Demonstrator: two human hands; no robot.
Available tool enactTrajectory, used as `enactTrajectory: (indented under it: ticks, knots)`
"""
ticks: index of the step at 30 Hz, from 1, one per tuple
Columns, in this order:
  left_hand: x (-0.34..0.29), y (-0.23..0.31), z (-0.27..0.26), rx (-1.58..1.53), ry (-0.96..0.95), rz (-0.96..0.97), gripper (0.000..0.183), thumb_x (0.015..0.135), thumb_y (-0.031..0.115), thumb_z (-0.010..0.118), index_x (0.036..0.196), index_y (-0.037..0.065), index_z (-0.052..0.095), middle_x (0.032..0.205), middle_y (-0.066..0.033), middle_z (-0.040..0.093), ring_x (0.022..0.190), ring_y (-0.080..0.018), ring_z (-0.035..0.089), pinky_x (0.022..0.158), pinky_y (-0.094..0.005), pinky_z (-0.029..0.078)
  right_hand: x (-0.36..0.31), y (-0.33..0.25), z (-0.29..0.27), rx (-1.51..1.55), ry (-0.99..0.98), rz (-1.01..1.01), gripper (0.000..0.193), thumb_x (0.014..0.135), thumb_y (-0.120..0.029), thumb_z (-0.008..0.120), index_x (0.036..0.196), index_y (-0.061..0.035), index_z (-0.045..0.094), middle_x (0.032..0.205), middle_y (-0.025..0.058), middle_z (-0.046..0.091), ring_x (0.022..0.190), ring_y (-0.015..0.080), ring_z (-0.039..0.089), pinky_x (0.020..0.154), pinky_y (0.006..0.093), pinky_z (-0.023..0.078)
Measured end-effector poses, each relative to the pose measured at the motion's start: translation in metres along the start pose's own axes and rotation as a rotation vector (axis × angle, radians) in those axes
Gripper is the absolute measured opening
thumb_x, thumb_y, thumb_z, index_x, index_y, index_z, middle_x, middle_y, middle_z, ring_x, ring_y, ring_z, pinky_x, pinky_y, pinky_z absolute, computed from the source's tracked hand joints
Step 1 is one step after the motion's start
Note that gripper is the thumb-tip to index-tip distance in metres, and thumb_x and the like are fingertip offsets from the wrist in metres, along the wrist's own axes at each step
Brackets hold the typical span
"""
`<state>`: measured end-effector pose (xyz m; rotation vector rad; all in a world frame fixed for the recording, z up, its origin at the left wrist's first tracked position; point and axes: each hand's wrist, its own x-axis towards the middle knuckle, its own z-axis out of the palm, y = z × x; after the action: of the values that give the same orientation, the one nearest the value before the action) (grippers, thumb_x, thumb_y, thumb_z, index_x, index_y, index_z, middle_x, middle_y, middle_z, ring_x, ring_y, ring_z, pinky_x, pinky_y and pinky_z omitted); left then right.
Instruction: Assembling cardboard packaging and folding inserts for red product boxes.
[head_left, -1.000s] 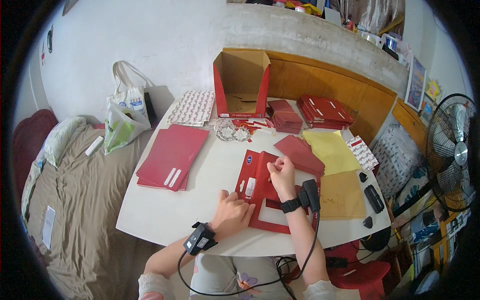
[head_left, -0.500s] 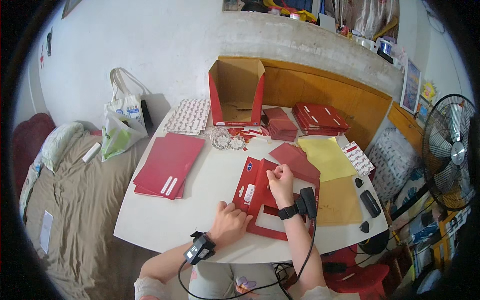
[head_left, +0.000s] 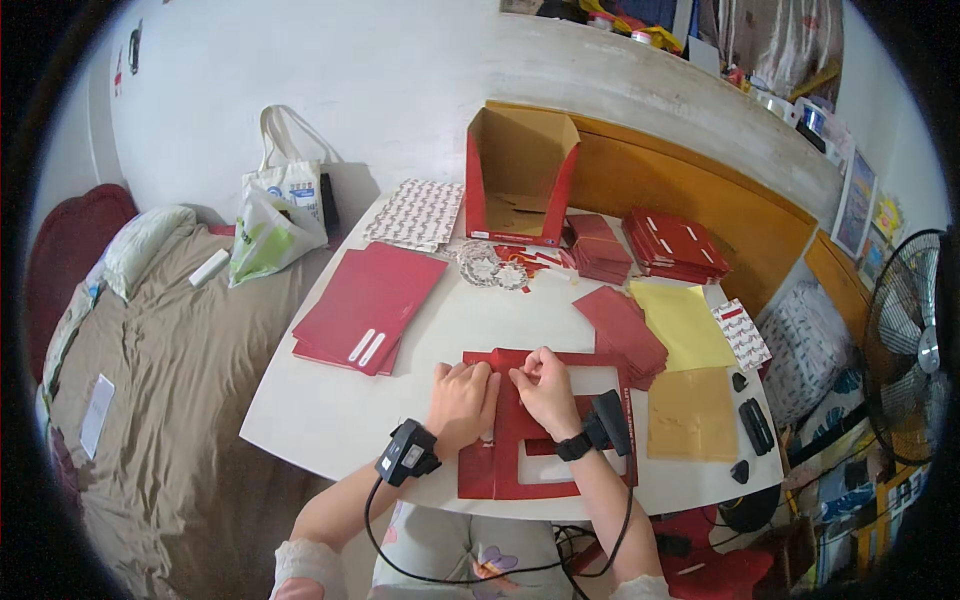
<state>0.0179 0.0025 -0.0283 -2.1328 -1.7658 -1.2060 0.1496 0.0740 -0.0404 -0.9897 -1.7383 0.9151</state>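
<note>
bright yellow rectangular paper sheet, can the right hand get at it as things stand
Probably yes: nothing tall seems in the way, only flat red card pieces between the right hand and the yellow sheet.

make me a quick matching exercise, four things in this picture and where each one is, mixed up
Column one:
1. left hand
2. tall open box
3. fan
4. plastic bag

Column two:
A. on the bed
B. at the right edge of the picture
C. on the red card with cut-out windows
D. at the back of the white table

Right pairs: 1-C, 2-D, 3-B, 4-A
</note>
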Motion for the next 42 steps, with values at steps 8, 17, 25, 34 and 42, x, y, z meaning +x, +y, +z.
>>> enactTrajectory:
  ticks: [8,17,25,34,42]
  knots:
    - [0.003,-0.009,0.006,0.084,0.009,-0.116,0.021,0.086,0.017,0.050,0.069,0.005,0.054,0.061,-0.0125,0.056,0.066,-0.0303,0.054,0.069,-0.0418,0.033,-0.012,-0.015,0.004,-0.007,-0.085,-0.045,0.021,0.077,-0.001,0.065,0.079,-0.0002,0.044,0.069,0.0098,0.053,0.065,0.0203,0.057,0.060,0.0315,0.046]
    - [0.004,-0.008,0.008,0.128,0.067,-0.091,0.021,0.084,0.016,0.051,0.067,0.005,0.055,0.058,-0.0106,0.060,0.061,-0.0275,0.054,0.070,-0.0408,0.033,-0.013,-0.009,0.009,-0.063,-0.082,-0.082,0.024,0.080,0.001,0.063,0.076,-0.0026,0.039,0.069,0.0030,0.049,0.065,0.0090,0.054,0.059,0.0254,0.047]
    - [0.005,-0.006,0.004,0.110,0.085,-0.065,0.020,0.083,0.014,0.052,0.065,0.006,0.055,0.058,-0.0119,0.056,0.062,-0.0292,0.053,0.069,-0.0407,0.033,-0.009,-0.004,0.007,-0.105,-0.053,-0.105,0.022,0.081,0.000,0.063,0.078,-0.0019,0.040,0.069,0.0034,0.049,0.066,0.0107,0.055,0.059,0.0261,0.048]
    - [0.007,-0.011,-0.002,-0.001,0.216,-0.089,0.014,0.084,0.011,0.054,0.093,0.002,0.049,0.074,-0.0140,0.055,0.064,-0.0321,0.053,0.071,-0.0407,0.038,0.004,0.001,-0.013,-0.040,0.124,-0.096,0.022,0.078,-0.006,0.066,0.083,-0.0019,0.045,0.072,0.0099,0.055,0.065,0.0241,0.058,0.059,0.0344,0.046]
    - [0.006,-0.018,0.006,-0.802,-0.220,-0.523,0.040,0.089,0.020,0.055,0.117,-0.003,0.037,0.091,-0.0160,0.061,0.061,-0.0162,0.061,0.050,-0.0281,0.049,0.006,-0.008,-0.023,0.047,0.076,0.001,0.024,0.079,-0.006,0.067,0.081,-0.0057,0.043,0.070,-0.0010,0.048,0.064,0.0046,0.046,0.057,0.0202,0.040]
